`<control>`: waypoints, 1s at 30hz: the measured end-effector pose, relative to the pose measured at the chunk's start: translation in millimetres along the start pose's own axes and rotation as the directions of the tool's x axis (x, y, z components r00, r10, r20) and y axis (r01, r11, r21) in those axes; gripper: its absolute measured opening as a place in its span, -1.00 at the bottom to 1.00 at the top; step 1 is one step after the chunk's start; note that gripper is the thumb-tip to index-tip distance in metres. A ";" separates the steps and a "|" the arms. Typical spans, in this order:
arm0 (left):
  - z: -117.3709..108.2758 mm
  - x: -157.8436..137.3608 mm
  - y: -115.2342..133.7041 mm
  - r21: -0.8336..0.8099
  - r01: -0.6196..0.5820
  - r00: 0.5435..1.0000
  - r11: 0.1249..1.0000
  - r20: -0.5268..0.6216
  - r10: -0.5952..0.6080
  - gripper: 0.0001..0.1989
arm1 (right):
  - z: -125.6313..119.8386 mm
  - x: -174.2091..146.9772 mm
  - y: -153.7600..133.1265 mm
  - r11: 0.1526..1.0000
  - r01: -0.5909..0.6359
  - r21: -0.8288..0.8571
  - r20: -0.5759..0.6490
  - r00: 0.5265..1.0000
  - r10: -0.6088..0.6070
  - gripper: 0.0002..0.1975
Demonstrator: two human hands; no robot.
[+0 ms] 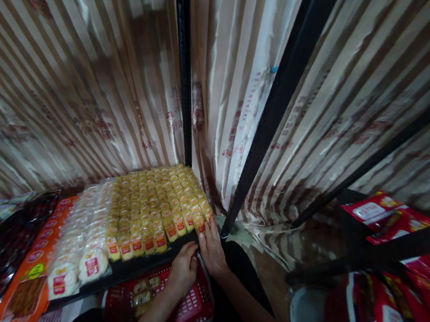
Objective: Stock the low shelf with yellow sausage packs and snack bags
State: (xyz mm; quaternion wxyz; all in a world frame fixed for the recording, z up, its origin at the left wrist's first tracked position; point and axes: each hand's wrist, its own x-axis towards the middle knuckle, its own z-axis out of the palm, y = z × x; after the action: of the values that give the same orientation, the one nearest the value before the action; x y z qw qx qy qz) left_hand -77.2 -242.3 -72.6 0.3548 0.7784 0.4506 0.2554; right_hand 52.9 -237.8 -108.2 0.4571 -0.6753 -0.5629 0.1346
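Note:
Rows of small yellow wrapped cakes (pixel 153 208) with red labels stand packed on the black shelf (pixel 134 267) in front of me. My right hand (pixel 213 252) reaches to the rightmost front cakes, its fingers stretched out flat and touching them. Close beside it, my left hand (pixel 183 270) is at the shelf's front edge with fingers curled in; whatever they may hold is hidden. Below my forearms, a red plastic basket (pixel 192 307) contains several more wrapped cakes (pixel 142 295).
Left along the shelf lie white round packaged cakes (pixel 93 262), an orange packet (pixel 27 296) and dark red packs (pixel 14 250). Black metal posts (pixel 267 105) rise before a striped plastic curtain (pixel 125 77). Red packages (pixel 393 215) occupy the lower right, near a pale bucket (pixel 308 311).

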 end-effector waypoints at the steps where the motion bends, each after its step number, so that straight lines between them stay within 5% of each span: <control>1: 3.2 3.6 -0.4 -0.029 -0.003 1.000 1.000 0.011 0.003 -0.54 | 1.2 -0.1 1.5 1.000 -0.015 -0.002 0.005 1.000 0.015 -0.38; 8: 23.6 25.2 0.6 -0.151 0.021 0.998 0.988 -0.050 -0.029 -0.46 | 6.3 3.9 6.1 0.998 -0.056 0.007 -0.005 0.998 0.056 -0.35; 14: 28.3 22.9 -4.9 -0.159 0.009 0.988 0.987 -0.148 -0.033 -0.49 | 3.3 -11.0 3.3 0.996 0.085 -0.033 -0.049 0.995 -0.086 -0.42; 20: 34.3 23.1 -9.1 -0.304 -0.034 0.991 0.952 -0.133 -0.007 -0.57 | -2.4 -26.1 10.0 0.973 0.211 -0.095 -0.024 0.977 -0.214 -0.51; 30: 33.6 28.3 -1.8 -0.391 -0.006 0.993 0.920 -0.110 -0.041 -0.57 | -8.0 -13.0 12.7 0.972 0.227 -0.060 0.021 0.974 -0.226 -0.51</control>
State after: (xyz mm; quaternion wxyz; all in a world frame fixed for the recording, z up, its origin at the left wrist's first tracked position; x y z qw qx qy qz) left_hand -41.0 -227.6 -92.7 0.4783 0.6717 0.4175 0.3818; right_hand 62.3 -252.4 -117.9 0.4443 -0.6197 -0.6434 0.0686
